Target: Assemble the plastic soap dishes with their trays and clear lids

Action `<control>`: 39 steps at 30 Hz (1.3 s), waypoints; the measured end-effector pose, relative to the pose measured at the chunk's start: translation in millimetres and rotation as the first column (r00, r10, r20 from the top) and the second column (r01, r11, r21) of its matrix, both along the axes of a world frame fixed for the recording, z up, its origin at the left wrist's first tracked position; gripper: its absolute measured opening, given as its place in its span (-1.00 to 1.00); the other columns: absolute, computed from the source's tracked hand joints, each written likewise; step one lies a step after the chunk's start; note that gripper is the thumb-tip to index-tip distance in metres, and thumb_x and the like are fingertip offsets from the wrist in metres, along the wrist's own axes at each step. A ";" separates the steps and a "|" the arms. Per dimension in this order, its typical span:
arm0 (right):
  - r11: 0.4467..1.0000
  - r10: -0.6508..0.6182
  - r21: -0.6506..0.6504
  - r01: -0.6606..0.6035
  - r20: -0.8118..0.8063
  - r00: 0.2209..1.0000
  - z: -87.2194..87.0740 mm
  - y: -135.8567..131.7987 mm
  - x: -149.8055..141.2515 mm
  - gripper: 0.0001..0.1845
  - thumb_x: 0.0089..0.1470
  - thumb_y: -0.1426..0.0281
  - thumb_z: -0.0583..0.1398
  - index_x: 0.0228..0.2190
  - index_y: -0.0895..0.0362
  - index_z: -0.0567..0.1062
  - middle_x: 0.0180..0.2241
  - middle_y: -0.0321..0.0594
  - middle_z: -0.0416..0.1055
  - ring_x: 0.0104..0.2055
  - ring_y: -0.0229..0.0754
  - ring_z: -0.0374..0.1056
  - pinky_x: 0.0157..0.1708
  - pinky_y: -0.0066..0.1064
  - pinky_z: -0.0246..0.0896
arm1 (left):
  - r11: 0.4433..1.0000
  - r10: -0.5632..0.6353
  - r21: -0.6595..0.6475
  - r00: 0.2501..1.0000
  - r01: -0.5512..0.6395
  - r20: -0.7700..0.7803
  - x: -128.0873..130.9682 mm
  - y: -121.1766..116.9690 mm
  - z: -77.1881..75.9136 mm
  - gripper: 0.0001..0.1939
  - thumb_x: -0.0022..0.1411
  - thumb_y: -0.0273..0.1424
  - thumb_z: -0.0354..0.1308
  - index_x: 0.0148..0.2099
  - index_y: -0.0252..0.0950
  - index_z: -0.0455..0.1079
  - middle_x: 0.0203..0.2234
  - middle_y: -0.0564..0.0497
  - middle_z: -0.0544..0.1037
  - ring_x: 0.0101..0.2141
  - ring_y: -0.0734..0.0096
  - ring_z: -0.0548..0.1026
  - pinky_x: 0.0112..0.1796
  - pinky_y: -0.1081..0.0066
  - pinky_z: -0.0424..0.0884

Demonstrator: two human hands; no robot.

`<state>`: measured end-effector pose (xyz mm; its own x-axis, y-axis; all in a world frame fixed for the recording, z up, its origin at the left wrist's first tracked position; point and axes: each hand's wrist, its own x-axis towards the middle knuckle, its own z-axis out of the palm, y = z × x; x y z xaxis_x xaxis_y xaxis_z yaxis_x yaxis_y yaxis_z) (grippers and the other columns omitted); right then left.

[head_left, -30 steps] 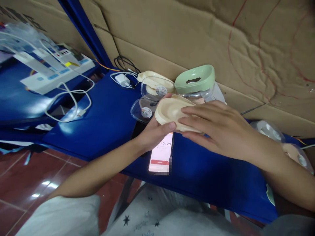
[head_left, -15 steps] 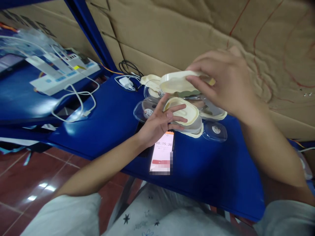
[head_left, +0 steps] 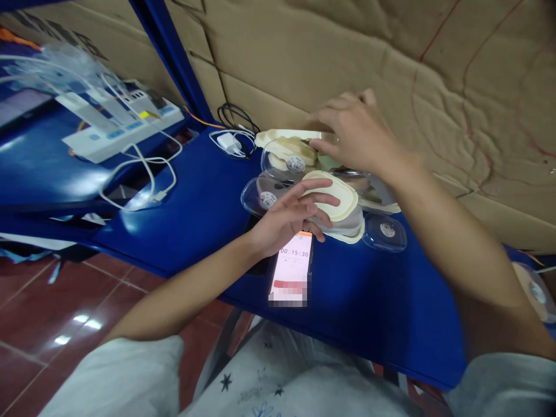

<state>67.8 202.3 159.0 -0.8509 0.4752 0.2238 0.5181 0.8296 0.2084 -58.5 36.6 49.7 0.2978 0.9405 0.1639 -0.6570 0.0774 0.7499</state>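
My left hand [head_left: 295, 215] hovers or rests over the near containers with its fingers spread, holding nothing; contact cannot be told. Beneath and beside its fingers sits a cream oval tray [head_left: 336, 196] on a pale stack. At the back, my right hand [head_left: 354, 130] has its thumb and fingers apart, around the right end of another cream tray [head_left: 282, 134] that lies behind the clear containers. Its blurred fingertips hide whether they touch that rim. A clear lid with a round label [head_left: 296, 164] and another clear lid [head_left: 249, 196] lie close by.
A lit phone [head_left: 292, 269] showing a timer lies at the front of the blue table [head_left: 347, 330]. Right of the stack is a clear lid [head_left: 393, 240]. A white charger [head_left: 229, 142], cables and a power strip [head_left: 91, 143] are left. Cardboard [head_left: 304, 52] stands behind.
My right hand has carried the cream tray back and left, lowered it behind the clear containers and loosened its fingers. My left hand stays over the stack, its fingers slightly shifted.
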 end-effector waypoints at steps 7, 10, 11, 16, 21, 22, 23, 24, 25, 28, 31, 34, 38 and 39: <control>0.997 0.005 -0.078 -0.015 -0.121 0.993 25.9 -64.1 81.7 -0.54 0.47 0.07 0.08 0.27 -0.16 0.48 0.29 -0.18 0.51 0.32 0.22 0.40 0.25 0.26 0.23 | 0.920 0.389 0.188 0.853 -0.343 -0.349 -0.9 -10.1 -0.1 -0.68 0.42 -0.07 0.28 0.02 -0.16 0.55 -0.18 0.00 0.60 -0.29 0.28 0.56 -0.33 0.30 0.55; 0.996 -0.055 -0.077 0.038 -0.223 0.973 20.7 -105.9 137.6 -0.55 0.44 0.16 0.17 0.29 -0.29 0.46 0.25 -0.22 0.56 0.26 0.25 0.48 0.22 0.29 0.24 | 0.572 0.819 0.640 0.309 -0.513 -0.484 -18.1 -5.3 -1.5 -0.79 0.47 -0.14 0.26 -0.03 -0.12 0.58 -0.03 -0.02 0.58 0.03 0.09 0.54 0.14 -0.01 0.43; 0.993 -0.087 -0.100 0.065 -0.237 0.968 15.7 -118.8 156.9 -0.50 0.41 0.19 0.22 0.32 -0.33 0.43 0.24 -0.22 0.57 0.24 0.27 0.49 0.22 0.30 0.26 | 0.446 0.883 0.755 0.095 -0.481 -0.460 -25.0 -1.1 -2.0 -0.77 0.46 -0.12 0.27 -0.01 -0.12 0.59 0.06 -0.07 0.56 0.16 0.00 0.47 0.29 -0.12 0.27; 0.939 -0.338 -0.094 0.330 -0.422 0.841 -28.1 -153.7 246.8 -0.42 0.26 0.26 0.34 0.22 -0.53 0.51 0.10 -0.25 0.66 0.12 0.25 0.59 0.15 0.25 0.39 | 0.507 0.781 0.677 -0.049 -0.534 -0.623 -42.3 20.0 -4.8 -0.51 0.31 0.03 0.37 0.16 -0.07 0.52 0.33 -0.07 0.38 0.44 -0.17 0.16 0.35 -0.13 0.06; 0.783 -0.481 0.031 0.621 -0.603 0.637 -75.3 -148.0 309.3 -0.56 0.20 0.05 0.29 0.11 -0.45 0.63 0.04 -0.13 0.69 0.15 0.36 0.57 0.18 0.30 0.34 | 0.595 0.734 0.663 -0.030 -0.455 -0.679 -38.9 19.6 1.9 -0.46 0.40 0.04 0.32 0.24 -0.16 0.45 0.33 0.14 0.36 0.39 0.07 0.23 0.37 0.04 -0.03; 0.760 -0.511 0.019 0.650 -0.601 0.615 -80.4 -147.7 318.0 -0.56 0.21 0.01 0.28 0.11 -0.43 0.64 0.05 -0.11 0.68 0.16 0.36 0.56 0.17 0.29 0.34 | 0.594 0.742 0.680 -0.033 -0.430 -0.670 -40.8 16.6 4.5 -0.49 0.42 0.03 0.30 0.22 -0.18 0.47 0.30 0.14 0.39 0.37 0.08 0.26 0.36 0.04 -0.01; 0.743 -0.549 -0.001 0.670 -0.574 0.608 -84.1 -148.3 326.5 -0.55 0.22 -0.01 0.26 0.13 -0.41 0.63 0.07 -0.09 0.67 0.17 0.35 0.56 0.17 0.27 0.35 | 0.589 0.753 0.696 -0.034 -0.411 -0.658 -43.9 11.9 7.0 -0.52 0.42 0.01 0.30 0.19 -0.18 0.50 0.27 0.13 0.44 0.35 0.07 0.29 0.34 0.04 0.02; 0.728 -0.599 -0.029 0.685 -0.511 0.616 -86.9 -149.5 335.5 -0.53 0.25 -0.02 0.23 0.17 -0.38 0.61 0.12 -0.08 0.65 0.20 0.33 0.54 0.17 0.25 0.36 | 0.639 0.723 0.683 -0.026 -0.355 -0.690 -48.1 5.1 9.1 -0.54 0.45 0.00 0.27 0.22 -0.14 0.49 0.27 0.13 0.47 0.37 0.04 0.30 0.33 0.01 0.03; 0.712 -0.646 -0.051 0.700 -0.438 0.625 -89.8 -150.9 345.7 -0.49 0.28 -0.03 0.21 0.21 -0.35 0.58 0.19 -0.07 0.61 0.24 0.31 0.52 0.16 0.24 0.36 | 0.605 0.746 0.705 -0.047 -0.369 -0.665 -53.2 -3.8 10.4 -0.59 0.48 -0.01 0.20 0.19 -0.11 0.52 0.17 0.13 0.56 0.33 -0.01 0.36 0.31 -0.03 0.04; 0.630 -0.756 -0.080 0.773 -0.290 0.586 -104.7 -153.5 383.1 -0.33 0.25 -0.19 0.14 0.27 -0.26 0.53 0.31 0.05 0.49 0.29 0.38 0.45 0.10 0.30 0.35 | 0.746 0.603 0.600 -0.089 -0.290 -0.793 -72.1 -40.8 6.4 -0.60 0.43 -0.03 0.24 0.25 0.12 0.51 0.16 0.25 0.58 0.30 -0.16 0.43 0.31 -0.09 0.23; 0.431 -0.896 -0.125 0.894 -0.179 0.407 -126.0 -153.2 415.4 -0.11 0.06 -0.37 0.17 0.21 -0.12 0.59 0.24 0.23 0.52 0.22 0.54 0.45 0.03 0.44 0.29 | 0.899 0.414 0.421 -0.083 -0.117 -0.907 -93.1 -79.8 -8.6 -0.57 0.38 -0.03 0.29 0.26 0.19 0.50 0.38 0.24 0.42 0.35 -0.25 0.39 0.40 -0.18 0.23; 0.341 -0.938 -0.193 0.920 -0.007 0.346 -133.7 -151.8 415.9 -0.05 0.16 -0.32 0.12 0.31 0.04 0.48 0.31 0.28 0.44 0.33 0.53 0.35 0.20 0.51 0.18 | 0.908 0.401 0.415 -0.172 -0.055 -0.900 -109.5 -105.2 -24.6 -0.54 0.42 -0.10 0.27 0.32 0.09 0.44 0.45 0.06 0.35 0.37 -0.16 0.41 0.42 -0.18 0.26; 0.412 -0.910 -0.211 0.886 -0.044 0.413 -121.5 -144.8 375.8 -0.13 0.42 -0.10 0.02 0.51 0.15 0.13 0.55 0.23 0.03 0.56 0.37 0.03 0.45 0.35 -0.02 | 0.828 0.518 0.559 -0.315 -0.051 -0.796 -119.4 -112.9 -34.0 -0.63 0.44 -0.11 0.23 0.22 -0.02 0.47 0.33 -0.04 0.49 0.30 -0.11 0.51 0.36 -0.12 0.37; 0.398 -0.917 -0.213 0.892 -0.053 0.396 -118.8 -142.4 366.0 -0.12 0.44 -0.06 0.03 0.52 0.21 0.07 0.56 0.27 -0.04 0.58 0.36 -0.04 0.48 0.33 -0.07 | 0.814 0.532 0.578 -0.328 -0.056 -0.781 -120.5 -111.6 -34.7 -0.65 0.45 -0.12 0.23 0.19 -0.05 0.48 0.31 -0.06 0.50 0.29 -0.10 0.52 0.36 -0.10 0.38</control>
